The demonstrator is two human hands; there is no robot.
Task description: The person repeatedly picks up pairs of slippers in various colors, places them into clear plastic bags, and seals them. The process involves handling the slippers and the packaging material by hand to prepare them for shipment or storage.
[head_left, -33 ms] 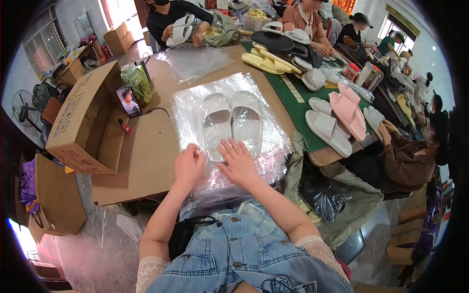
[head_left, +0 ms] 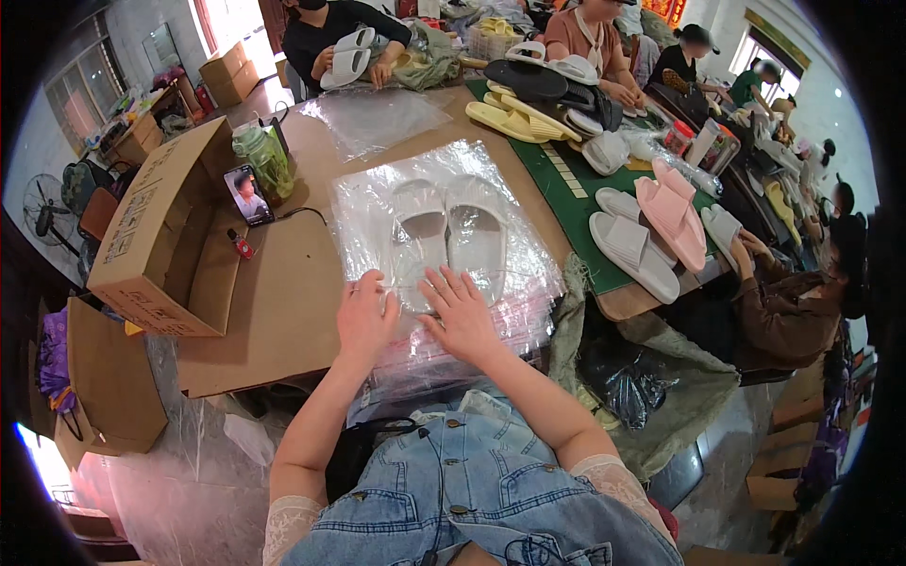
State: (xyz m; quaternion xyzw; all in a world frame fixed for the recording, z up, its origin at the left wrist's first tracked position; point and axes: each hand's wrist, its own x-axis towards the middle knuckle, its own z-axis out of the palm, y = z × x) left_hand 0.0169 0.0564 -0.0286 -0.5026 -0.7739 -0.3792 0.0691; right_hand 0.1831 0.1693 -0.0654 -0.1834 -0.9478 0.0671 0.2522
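Left hand: the left hand (head_left: 366, 316) lies flat, fingers spread and clamped on nothing, palm down on the near left edge of the stack of clear, crinkled plastic bags (head_left: 444, 283).
Right hand: the right hand (head_left: 462, 316) also rests open, fingers fanned apart, pressing on the top bag just below the heels of the slippers; it grips nothing.
Slippers: the 2 white foam slide slippers (head_left: 450, 236) lie side by side, soles down, toes pointing away from the person, under or inside the top clear film, in the middle of the stack.
Surface: the stack sits on the brown cardboard-covered table (head_left: 283, 311), its near edge overhanging toward the person's lap.
Doing it well: judging from the flat palms, the step looks like smoothing the film over the pair. Both hands should press evenly and slide outward so air leaves the bag, while the pair stays parallel and touching.
Watch: the slick film may drag lower bags with it; 1 hand anchoring the stack would help.
Nearby left: an open brown cardboard box (head_left: 170, 236), a phone with a lit screen (head_left: 249, 195) leaning near a green translucent bottle (head_left: 264, 160).
Nearby right: pink foam slippers (head_left: 672, 212) and more white ones on a green mat (head_left: 585, 217), well apart from the hands.
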